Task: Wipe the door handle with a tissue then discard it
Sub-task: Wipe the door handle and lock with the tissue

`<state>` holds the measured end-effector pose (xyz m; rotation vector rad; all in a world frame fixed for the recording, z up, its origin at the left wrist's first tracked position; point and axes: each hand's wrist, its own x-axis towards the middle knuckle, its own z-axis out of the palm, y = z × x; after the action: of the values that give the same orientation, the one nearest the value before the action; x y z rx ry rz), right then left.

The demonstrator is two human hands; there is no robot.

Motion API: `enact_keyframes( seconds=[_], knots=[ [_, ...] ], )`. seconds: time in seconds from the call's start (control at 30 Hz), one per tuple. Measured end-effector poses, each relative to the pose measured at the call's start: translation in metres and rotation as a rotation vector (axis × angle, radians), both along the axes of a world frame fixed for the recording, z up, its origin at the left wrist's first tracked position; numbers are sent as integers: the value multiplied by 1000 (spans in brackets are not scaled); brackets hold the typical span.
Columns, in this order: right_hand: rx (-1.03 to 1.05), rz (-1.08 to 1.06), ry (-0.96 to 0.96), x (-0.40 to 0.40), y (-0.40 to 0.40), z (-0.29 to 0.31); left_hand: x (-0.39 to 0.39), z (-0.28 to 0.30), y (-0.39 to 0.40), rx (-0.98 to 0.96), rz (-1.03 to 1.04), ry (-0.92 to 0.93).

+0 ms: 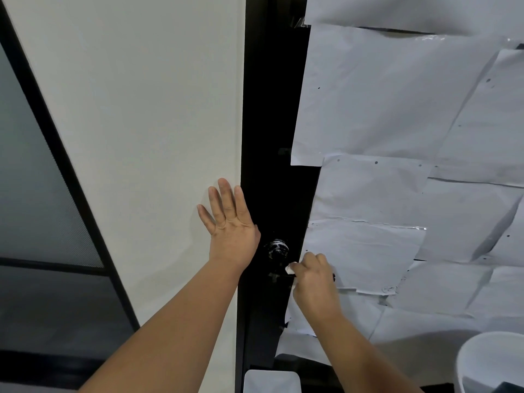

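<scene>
Pinching a small white tissue [289, 269] in curled fingers, the right hand [313, 282] sits just below the black door's round knob [277, 249], while the left hand [229, 222] presses flat, fingers spread, against the white wall [141, 123] beyond, beside the paper-covered door [397, 123].

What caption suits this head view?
Right hand wipes black door handle with small white tissue; left hand on wall.

White wall panel [136, 114] left of black door frame [272, 109]. Frosted glass pane [34, 188] in dark framing far left. White paper sheets [397, 114] taped over door surface. White bin [493, 364] bottom right.
</scene>
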<state>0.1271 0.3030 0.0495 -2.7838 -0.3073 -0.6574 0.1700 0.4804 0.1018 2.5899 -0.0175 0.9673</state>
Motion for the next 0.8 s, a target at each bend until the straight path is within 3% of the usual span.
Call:
enact_keyframes(
  seconds=[0.23,0.43,0.67,0.8],
  knots=[
    [-58,90,-28,-8,31,2,0,0,0,-7,-4,0],
    [41,-88,-22,-11,1,-8,1,-1,0,1,6,2],
    [-34,51,2,-7,28,-1,1,-2,-1,28,9,-2],
    [-26,-56,-30,-7,-5,-9,1,-2,-2,31,15,-3]
  ],
)
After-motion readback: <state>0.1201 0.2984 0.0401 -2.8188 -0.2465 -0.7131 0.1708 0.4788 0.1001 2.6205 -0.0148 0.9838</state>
